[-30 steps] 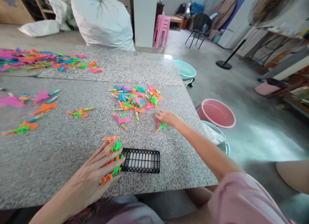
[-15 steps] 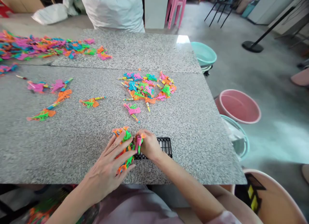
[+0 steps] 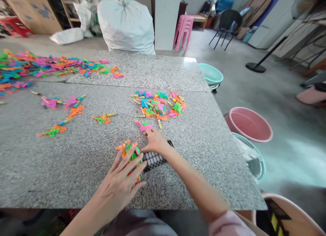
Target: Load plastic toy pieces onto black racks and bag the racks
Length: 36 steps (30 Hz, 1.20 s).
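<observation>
My left hand [image 3: 119, 176] lies with fingers spread over a row of small orange and green plastic toys [image 3: 124, 147] with round orange tips. These stand at the left end of a black plastic grid rack [image 3: 152, 159], which sits askew and is partly hidden by both hands. Over the rack's far edge reaches my right hand [image 3: 156, 141], thumb apart from the fingers. Its fingertips are at a pink and green toy [image 3: 143, 125] with a thin yellow stick; whether they grip it is hidden. Beyond lies a loose cluster of similar toys [image 3: 155, 107].
A single orange and green toy [image 3: 103, 119] and several linked toys [image 3: 73, 110] lie left on the granite table [image 3: 102, 154]. A long colourful heap [image 3: 51, 64] fills the back left. Basins, a pink one [image 3: 251, 124] among them, stand beyond the right edge.
My right hand has left the rack, where it held a pink and green toy, and moved forward to another toy. The rack has turned slightly. My left hand stays on the toys.
</observation>
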Each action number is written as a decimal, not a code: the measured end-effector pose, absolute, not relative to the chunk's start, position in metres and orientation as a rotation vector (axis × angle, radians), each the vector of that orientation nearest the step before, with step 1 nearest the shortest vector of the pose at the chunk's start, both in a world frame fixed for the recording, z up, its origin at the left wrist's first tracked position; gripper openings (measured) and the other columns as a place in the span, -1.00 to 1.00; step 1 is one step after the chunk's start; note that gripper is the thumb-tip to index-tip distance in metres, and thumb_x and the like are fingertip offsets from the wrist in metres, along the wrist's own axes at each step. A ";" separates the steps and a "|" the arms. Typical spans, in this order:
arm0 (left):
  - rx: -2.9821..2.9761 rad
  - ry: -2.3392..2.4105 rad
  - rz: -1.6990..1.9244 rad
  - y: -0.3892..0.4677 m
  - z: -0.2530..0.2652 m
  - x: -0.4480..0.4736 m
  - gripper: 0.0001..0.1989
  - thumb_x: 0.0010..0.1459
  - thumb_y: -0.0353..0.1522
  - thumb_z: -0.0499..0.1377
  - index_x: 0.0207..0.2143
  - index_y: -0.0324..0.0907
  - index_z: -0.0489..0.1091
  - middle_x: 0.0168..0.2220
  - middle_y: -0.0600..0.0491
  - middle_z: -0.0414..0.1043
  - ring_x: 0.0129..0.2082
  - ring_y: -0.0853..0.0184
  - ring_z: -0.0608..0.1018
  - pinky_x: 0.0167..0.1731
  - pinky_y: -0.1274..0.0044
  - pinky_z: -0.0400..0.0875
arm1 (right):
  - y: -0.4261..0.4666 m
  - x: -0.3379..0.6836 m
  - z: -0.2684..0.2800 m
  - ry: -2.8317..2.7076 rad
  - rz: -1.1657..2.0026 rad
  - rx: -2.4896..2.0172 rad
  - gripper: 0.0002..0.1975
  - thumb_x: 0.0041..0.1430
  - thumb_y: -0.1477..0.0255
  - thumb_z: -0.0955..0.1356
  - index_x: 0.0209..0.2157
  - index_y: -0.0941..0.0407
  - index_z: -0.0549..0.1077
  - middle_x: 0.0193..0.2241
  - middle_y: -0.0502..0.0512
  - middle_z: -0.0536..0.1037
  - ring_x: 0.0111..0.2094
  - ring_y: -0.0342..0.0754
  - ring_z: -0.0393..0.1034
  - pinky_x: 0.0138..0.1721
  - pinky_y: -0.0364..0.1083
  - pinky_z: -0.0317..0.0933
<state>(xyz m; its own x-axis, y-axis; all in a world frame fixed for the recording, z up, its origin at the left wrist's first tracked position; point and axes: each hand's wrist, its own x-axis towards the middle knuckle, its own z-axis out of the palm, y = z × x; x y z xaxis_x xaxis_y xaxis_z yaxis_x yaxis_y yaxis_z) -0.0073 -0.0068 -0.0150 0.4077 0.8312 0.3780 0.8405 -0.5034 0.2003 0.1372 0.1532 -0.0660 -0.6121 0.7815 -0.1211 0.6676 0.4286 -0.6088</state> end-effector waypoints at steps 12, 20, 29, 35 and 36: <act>-2.723 -1.431 -0.599 0.000 0.000 -0.016 -0.72 0.33 -0.37 0.14 0.06 -0.17 0.45 0.11 0.06 0.51 0.38 0.13 0.18 0.41 0.17 -0.08 | 0.155 0.136 -0.055 -2.373 1.092 -1.493 -0.84 0.21 0.57 0.30 -0.18 0.20 0.48 -0.25 0.19 0.61 -0.23 0.03 0.54 -0.19 -0.09 0.34; -2.815 -1.484 -0.567 -0.002 0.000 -0.020 -0.78 0.33 -0.41 0.11 -0.04 -0.20 0.48 0.11 -0.07 0.48 0.41 0.06 0.10 0.39 0.02 -0.11 | 0.045 0.174 -0.085 -2.107 1.181 -1.312 -0.97 0.09 0.45 0.36 -0.38 0.10 0.44 -0.47 -0.02 0.55 -0.42 -0.10 0.46 -0.36 -0.19 0.22; -2.751 -1.478 -0.527 -0.001 -0.001 -0.015 -0.81 0.33 -0.44 0.07 -0.10 -0.25 0.45 0.13 -0.17 0.46 0.42 0.04 0.05 0.39 0.00 -0.21 | 0.042 0.160 -0.059 -2.548 0.931 -1.390 -0.88 0.12 0.46 0.36 -0.26 0.12 0.43 -0.39 0.08 0.61 -0.37 -0.03 0.51 -0.41 -0.15 0.09; -2.684 -1.589 -0.556 -0.003 -0.010 -0.015 -0.71 0.32 -0.42 0.05 0.05 -0.31 0.34 0.14 -0.22 0.44 0.43 0.02 0.03 0.36 0.04 0.02 | 0.050 0.139 -0.046 -2.698 0.882 -1.441 -0.83 0.18 0.48 0.32 -0.18 0.16 0.48 -0.29 0.21 0.64 -0.29 0.05 0.56 -0.32 -0.10 0.21; -2.664 -1.603 -0.584 -0.003 -0.013 -0.015 -0.70 0.30 -0.43 0.05 0.07 -0.31 0.32 0.15 -0.22 0.43 0.42 0.01 0.03 0.35 0.04 0.05 | 0.050 0.136 -0.046 -2.711 0.882 -1.439 -0.83 0.18 0.48 0.33 -0.18 0.16 0.49 -0.29 0.22 0.64 -0.28 0.07 0.56 -0.31 -0.10 0.23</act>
